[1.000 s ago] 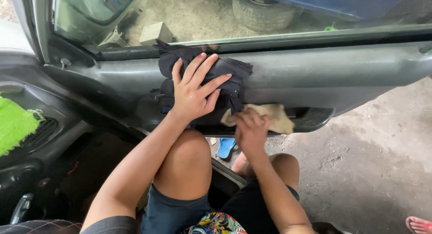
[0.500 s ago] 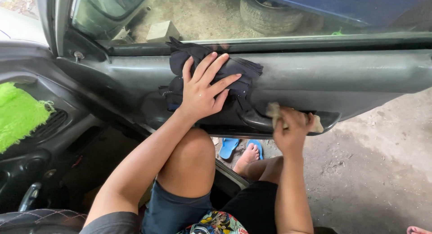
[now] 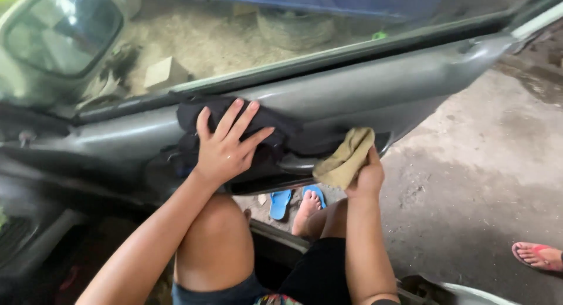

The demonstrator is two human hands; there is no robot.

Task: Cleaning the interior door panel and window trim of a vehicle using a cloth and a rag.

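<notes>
Two hands on rags against an open car door.

Left to right: side mirror (image 3: 64,38) beyond the glass; the left hand (image 3: 226,149) lies flat with fingers spread, its grip open, on a black cloth (image 3: 275,126) draped over the grey door panel (image 3: 399,88); the right hand (image 3: 366,176), grip closed on a tan rag (image 3: 346,158), presses it at the door's armrest; blue sandals (image 3: 293,199) sit on the ground below; another person's foot (image 3: 536,255) is far right.

The right hand (image 3: 366,177) is mostly hidden behind the tan rag (image 3: 345,158) it grips. The left hand (image 3: 226,146) covers the middle of the black cloth (image 3: 275,126). At the near right edge, another person's sandalled foot (image 3: 536,256) is cut off.
</notes>
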